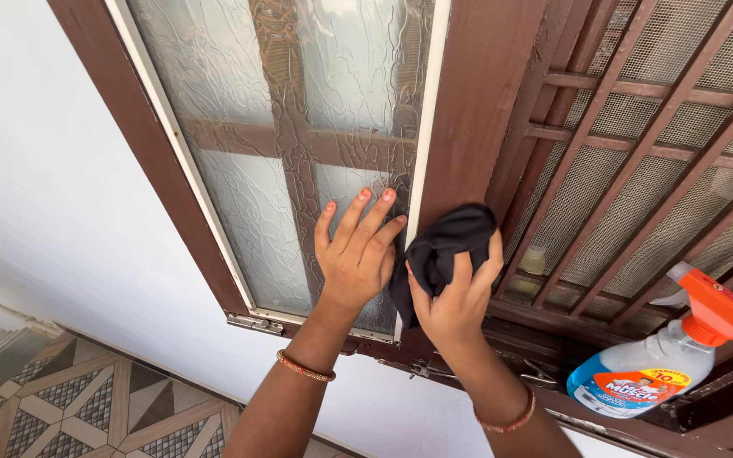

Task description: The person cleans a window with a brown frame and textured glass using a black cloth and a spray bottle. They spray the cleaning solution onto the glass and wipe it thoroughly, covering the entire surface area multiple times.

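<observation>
Wiping brown window-shutter frame with dark cloth, mid-step.

Black cloth [447, 246] bunched against brown wooden stile [477, 102], just beside frosted textured glass pane [282, 127]; clutched tight in right hand [456, 301], fingers curled around it. Left hand [358, 254] open, flat on pane, fingers spread, bracing shutter. Bangle on each wrist. Spray cleaner bottle [655, 369], orange trigger, resting on sill at lower right, mesh grille [638, 153] behind. Next likely: steady pressure along stile, shutter held firm.
</observation>
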